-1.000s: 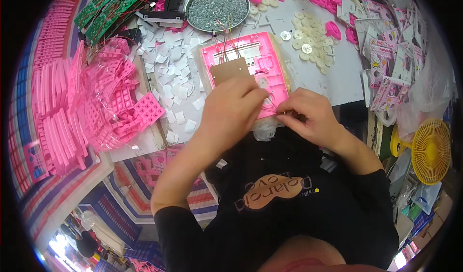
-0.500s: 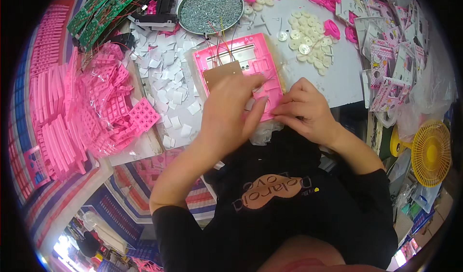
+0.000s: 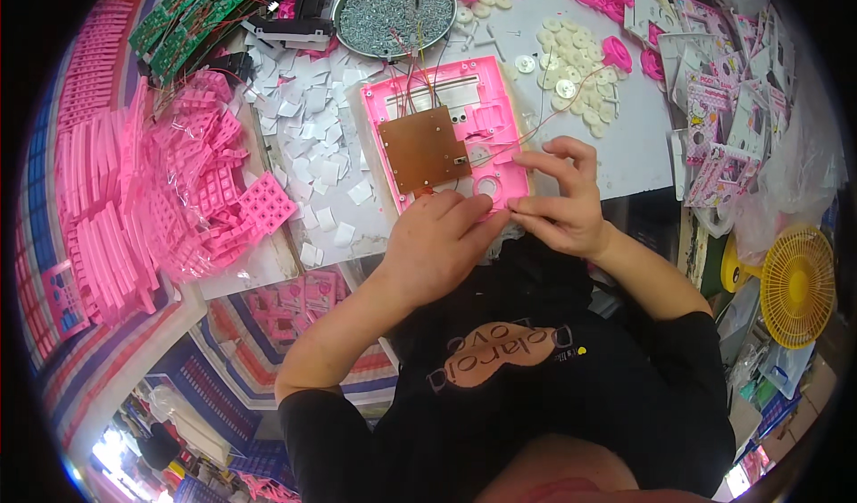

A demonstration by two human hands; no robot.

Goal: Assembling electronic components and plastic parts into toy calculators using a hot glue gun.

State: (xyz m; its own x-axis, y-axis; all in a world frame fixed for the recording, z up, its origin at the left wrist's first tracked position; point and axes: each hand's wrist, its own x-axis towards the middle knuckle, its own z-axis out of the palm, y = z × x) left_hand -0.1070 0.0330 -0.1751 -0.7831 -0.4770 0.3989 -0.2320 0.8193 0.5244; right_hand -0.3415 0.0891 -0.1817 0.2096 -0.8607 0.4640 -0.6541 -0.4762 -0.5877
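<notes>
A pink plastic casing (image 3: 375, 110) lies open side up in front of me. Inside it sits a brown circuit board (image 3: 424, 150), with thin wires running from the board's far edge. My left hand (image 3: 444, 238) is at the casing's near edge, fingers bent and drawn together. At the near right corner, my right hand (image 3: 567, 201) pinches with thumb and forefinger, its other fingers raised. The fingertips of both hands almost meet there; what they hold is too small to make out. Thin red wires (image 3: 555, 113) loop out over the casing's right side.
Beyond the casing stands a round dish of screws (image 3: 393, 16). White squares (image 3: 308, 137) lie left of it, cream round parts (image 3: 580, 66) right. Pink parts in a bag (image 3: 201, 182) and green circuit boards (image 3: 192, 25) are left; printed cards (image 3: 732, 101) and a yellow fan (image 3: 797, 286) right.
My left hand has moved down from over the board to the casing's near edge, uncovering the board, which now lies flatter. The right hand stays near the corner, upper fingers more raised.
</notes>
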